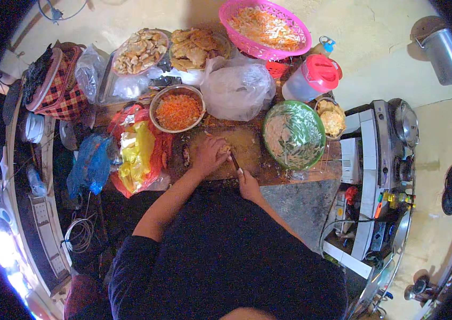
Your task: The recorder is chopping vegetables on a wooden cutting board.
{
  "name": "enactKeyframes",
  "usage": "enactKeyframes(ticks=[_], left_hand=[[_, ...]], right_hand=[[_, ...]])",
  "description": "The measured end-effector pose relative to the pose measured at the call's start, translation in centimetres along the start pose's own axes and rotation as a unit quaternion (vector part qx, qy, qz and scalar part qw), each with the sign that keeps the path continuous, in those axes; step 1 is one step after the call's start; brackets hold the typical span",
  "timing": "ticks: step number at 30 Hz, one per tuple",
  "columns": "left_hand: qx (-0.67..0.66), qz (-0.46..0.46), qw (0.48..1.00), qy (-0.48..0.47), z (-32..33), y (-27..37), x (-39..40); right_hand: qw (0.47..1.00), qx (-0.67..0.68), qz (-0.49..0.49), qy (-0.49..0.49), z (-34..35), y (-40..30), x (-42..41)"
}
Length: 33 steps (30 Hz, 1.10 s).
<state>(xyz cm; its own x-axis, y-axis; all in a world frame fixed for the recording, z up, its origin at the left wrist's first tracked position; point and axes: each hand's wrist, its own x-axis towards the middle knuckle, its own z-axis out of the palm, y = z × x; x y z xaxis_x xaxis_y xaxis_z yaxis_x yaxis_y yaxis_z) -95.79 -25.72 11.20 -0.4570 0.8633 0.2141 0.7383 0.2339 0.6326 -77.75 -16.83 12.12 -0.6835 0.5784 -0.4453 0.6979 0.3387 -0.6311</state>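
My right hand is closed around the handle of a knife, whose blade points away from me and to the left. The blade touches or lies beside a small light-brown piece of food on the wooden cutting board. Over that food my left hand rests with bent fingers, pressing or holding it; its fingertips are partly hidden. Bits of chopped food lie scattered on the board. Beyond my left hand stands a metal bowl of shredded orange food. To the right of the board is a green bowl with a pale mixture.
Red and yellow plastic bags lie at the left. Behind the board are a clear plastic bag, a pink basket of shredded vegetables, plates of fried food and a red-lidded pitcher. A stove stands at the right.
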Motion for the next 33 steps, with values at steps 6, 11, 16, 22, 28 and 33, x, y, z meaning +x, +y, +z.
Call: enactKeyframes(ticks=[6,11,16,22,28,33], left_hand=[[0.053,-0.050,0.997,0.021,-4.0,1.5,-2.0],[0.046,-0.058,0.996,-0.045,-5.2,1.5,-2.6],[0.106,-0.067,0.991,-0.043,-3.1,1.2,-1.1],[0.127,-0.019,0.990,-0.064,-0.2,0.0,-0.7],[0.161,0.001,0.984,-0.070,0.6,-0.1,-0.5],[0.178,-0.001,0.982,-0.069,1.9,-1.1,-0.8]], right_hand=[[0.998,0.035,0.005,0.055,-1.9,-1.9,-1.1],[0.998,0.028,0.015,0.061,-0.9,-0.3,-0.5],[1.000,0.024,-0.009,0.018,0.3,-0.6,-0.2],[0.999,0.045,0.006,0.029,0.0,-0.4,-0.2],[0.999,0.031,-0.022,0.036,0.0,-0.3,-0.4],[0.998,-0.020,-0.050,0.021,-0.5,-1.1,-0.8]])
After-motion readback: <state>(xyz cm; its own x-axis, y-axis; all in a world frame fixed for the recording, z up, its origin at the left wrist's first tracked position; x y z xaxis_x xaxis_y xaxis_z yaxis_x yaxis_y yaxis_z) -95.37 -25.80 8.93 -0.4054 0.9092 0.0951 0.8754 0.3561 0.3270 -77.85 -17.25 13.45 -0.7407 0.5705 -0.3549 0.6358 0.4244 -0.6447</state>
